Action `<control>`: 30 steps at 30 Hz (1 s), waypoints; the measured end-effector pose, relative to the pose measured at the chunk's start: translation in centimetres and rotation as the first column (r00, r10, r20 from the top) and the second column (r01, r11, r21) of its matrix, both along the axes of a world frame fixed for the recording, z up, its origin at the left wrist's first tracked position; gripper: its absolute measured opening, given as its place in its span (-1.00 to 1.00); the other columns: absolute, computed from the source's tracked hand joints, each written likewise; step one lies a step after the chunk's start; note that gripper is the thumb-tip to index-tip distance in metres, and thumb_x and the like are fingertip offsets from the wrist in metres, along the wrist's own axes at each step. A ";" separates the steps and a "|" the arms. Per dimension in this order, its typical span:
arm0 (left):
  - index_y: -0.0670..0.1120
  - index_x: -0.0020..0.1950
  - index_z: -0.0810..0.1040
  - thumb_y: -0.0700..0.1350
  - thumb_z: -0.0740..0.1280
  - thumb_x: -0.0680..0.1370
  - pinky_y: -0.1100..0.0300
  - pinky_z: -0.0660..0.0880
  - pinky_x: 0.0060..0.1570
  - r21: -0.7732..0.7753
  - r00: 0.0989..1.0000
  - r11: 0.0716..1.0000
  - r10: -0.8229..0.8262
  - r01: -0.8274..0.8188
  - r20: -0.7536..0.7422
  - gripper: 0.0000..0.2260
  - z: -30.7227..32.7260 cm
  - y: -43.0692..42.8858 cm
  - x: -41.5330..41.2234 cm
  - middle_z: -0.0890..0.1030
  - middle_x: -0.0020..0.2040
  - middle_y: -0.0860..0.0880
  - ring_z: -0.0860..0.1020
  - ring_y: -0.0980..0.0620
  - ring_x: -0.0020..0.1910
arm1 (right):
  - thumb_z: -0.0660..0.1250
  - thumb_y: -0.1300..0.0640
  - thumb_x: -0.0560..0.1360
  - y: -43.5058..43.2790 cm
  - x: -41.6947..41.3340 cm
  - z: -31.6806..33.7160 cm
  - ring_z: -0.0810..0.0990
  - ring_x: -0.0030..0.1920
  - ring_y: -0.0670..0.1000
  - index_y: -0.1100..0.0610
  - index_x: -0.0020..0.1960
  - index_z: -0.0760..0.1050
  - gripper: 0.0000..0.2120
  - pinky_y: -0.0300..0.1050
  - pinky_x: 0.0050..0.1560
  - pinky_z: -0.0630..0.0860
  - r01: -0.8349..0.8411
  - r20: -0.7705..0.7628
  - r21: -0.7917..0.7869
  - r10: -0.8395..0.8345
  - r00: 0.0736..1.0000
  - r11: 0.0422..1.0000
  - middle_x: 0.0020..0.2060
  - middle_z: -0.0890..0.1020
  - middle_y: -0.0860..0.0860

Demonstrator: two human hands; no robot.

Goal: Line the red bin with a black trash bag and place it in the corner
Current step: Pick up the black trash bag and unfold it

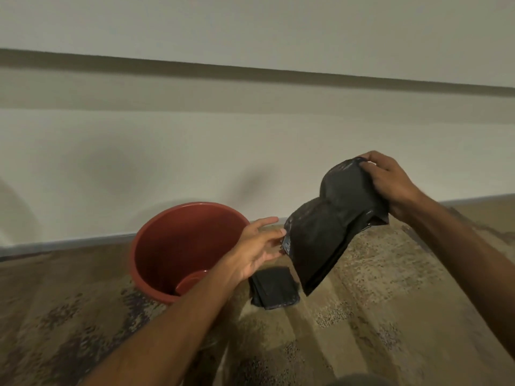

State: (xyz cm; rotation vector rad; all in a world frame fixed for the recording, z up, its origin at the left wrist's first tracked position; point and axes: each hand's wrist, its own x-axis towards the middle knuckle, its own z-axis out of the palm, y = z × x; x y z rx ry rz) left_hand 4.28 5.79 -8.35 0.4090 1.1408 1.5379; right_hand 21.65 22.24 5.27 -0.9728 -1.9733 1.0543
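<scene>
The red bin [156, 246] stands upright on the carpet near the wall, its inside bare. A folded black trash bag [331, 218] hangs in the air to the right of the bin. My right hand [390, 182] grips the bag's upper end. My left hand [262, 243] is beside the bag's lower left edge, fingers spread, its fingertips touching or nearly touching that edge. My left forearm crosses in front of the bin's right rim.
A stack of folded black bags [274, 291] lies on the patterned carpet [376, 302] just right of the bin. A pale wall [195, 151] with a grey baseboard runs behind everything. Carpet extends to the right and toward me.
</scene>
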 end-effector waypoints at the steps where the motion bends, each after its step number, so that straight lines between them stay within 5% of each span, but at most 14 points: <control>1: -0.11 0.20 0.54 -0.35 0.44 0.39 -0.11 0.57 0.07 0.007 1.000 1.000 -0.019 0.019 -0.017 -0.60 0.3 -0.1 0.2 0.62 0.09 -0.16 0.63 -0.09 0.05 | 0.14 0.18 0.59 0.3 0.4 -0.9 0.53 -0.17 0.05 0.07 -0.08 0.51 -0.81 -0.12 -0.25 0.47 0.029 -0.002 -0.041 -0.029 1.000 0.999 -0.13 0.58 0.12; 11: -0.33 0.07 0.59 -0.39 0.24 0.53 0.11 0.62 -0.15 0.058 0.998 0.998 0.031 -0.034 0.054 -0.82 4.5 -1.2 0.6 0.65 -0.16 -0.23 0.65 -0.06 -0.26 | 0.26 0.14 0.56 0.7 2.9 -8.3 0.54 -0.04 0.16 0.26 0.13 0.46 -0.77 0.10 -0.05 0.52 0.219 0.228 -0.305 -0.152 0.962 0.927 0.04 0.57 0.25; 14: -0.28 0.03 0.61 -0.34 0.30 0.51 0.14 0.64 -0.23 0.042 0.998 0.997 0.058 -0.060 0.035 -0.86 6.1 -1.2 1.0 0.67 -0.20 -0.20 0.65 -0.05 -0.31 | 0.34 0.07 0.52 -2.2 2.5 -8.0 0.53 -0.01 0.10 0.20 0.17 0.41 -0.69 0.06 -0.02 0.54 0.229 0.305 -0.090 -0.192 0.933 0.969 0.05 0.54 0.13; 16: -0.25 0.01 0.61 -0.30 0.35 0.50 0.17 0.64 -0.23 0.025 0.996 0.996 0.088 -0.088 -0.010 -0.88 6.9 -0.8 1.5 0.65 -0.16 -0.19 0.63 -0.07 -0.23 | 0.35 -0.13 0.47 -5.0 1.9 -6.8 0.56 -0.04 0.02 0.09 0.11 0.44 -0.65 -0.11 -0.12 0.51 0.152 0.234 0.076 -0.166 0.958 0.985 -0.02 0.57 0.00; 20: -0.26 -0.01 0.58 -0.27 0.39 0.48 0.19 0.64 -0.28 0.066 0.997 0.995 0.079 -0.080 0.014 -0.89 7.6 -0.2 2.7 0.62 -0.15 -0.19 0.62 -0.07 -0.20 | 0.33 -0.45 0.25 -10.2 0.1 -3.6 0.63 -0.16 -0.12 -0.08 -0.09 0.51 -0.52 -0.20 -0.22 0.50 -0.207 0.253 -0.025 0.206 0.945 0.978 -0.16 0.65 -0.10; 23: -0.22 0.02 0.61 -0.17 0.46 0.44 0.14 0.64 -0.22 -0.001 0.987 0.998 0.060 -0.061 -0.146 -0.80 7.5 -0.2 3.2 0.66 -0.15 -0.17 0.65 -0.07 -0.20 | 0.50 -0.11 0.33 -10.7 -0.3 -2.6 0.63 -0.32 -0.17 0.01 -0.11 0.56 -0.74 -0.23 -0.26 0.48 -0.279 0.326 0.022 0.257 0.910 0.960 -0.29 0.67 -0.07; 26: -0.20 -0.06 0.58 -0.20 0.47 0.42 0.23 0.58 -0.31 0.022 0.974 0.999 0.039 -0.035 -0.222 -0.84 7.6 -0.8 2.3 0.64 -0.18 -0.14 0.65 0.00 -0.25 | 0.45 0.24 0.42 -9.2 0.7 -2.1 0.63 -0.34 0.00 0.18 -0.11 0.60 -0.93 -0.07 -0.22 0.55 -0.259 0.257 -0.079 0.270 0.928 0.963 -0.36 0.66 0.08; 30: -0.12 -0.06 0.58 -0.21 0.49 0.41 0.36 0.51 -0.22 -0.006 0.845 0.989 -0.130 0.148 -0.519 -0.84 8.0 -2.4 -0.2 0.60 -0.20 -0.04 0.60 0.13 -0.25 | 0.36 0.36 0.46 -7.1 2.4 -1.2 0.62 -0.31 0.03 0.20 -0.04 0.47 -0.86 -0.12 -0.26 0.54 -0.284 0.218 -0.269 0.345 0.913 0.920 -0.39 0.66 0.09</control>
